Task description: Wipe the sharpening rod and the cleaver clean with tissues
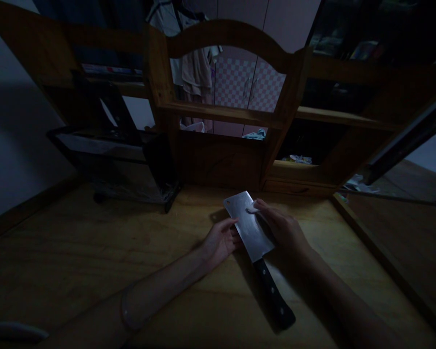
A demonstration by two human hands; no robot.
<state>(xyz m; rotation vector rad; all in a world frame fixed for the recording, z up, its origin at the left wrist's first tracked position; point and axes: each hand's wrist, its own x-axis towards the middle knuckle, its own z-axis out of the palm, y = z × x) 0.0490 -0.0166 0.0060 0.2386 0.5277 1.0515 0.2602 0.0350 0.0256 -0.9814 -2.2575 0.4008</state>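
A cleaver [250,227] lay flat on the wooden table [94,261], its black handle [275,299] pointing toward the person. The left hand [221,240] rested at the blade's left edge, fingertips [233,222] touching the steel. The right hand [285,229] lay over the blade's right side, and a small pale wad [252,209] sat under its fingertips on the metal. Beyond the fingers stood a wooden shelf unit [225,114], with a dark wire rack [112,160] off to their left.

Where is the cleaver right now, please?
In the head view, the cleaver lies on the table just right of centre, between the left hand and right hand, handle toward the person.
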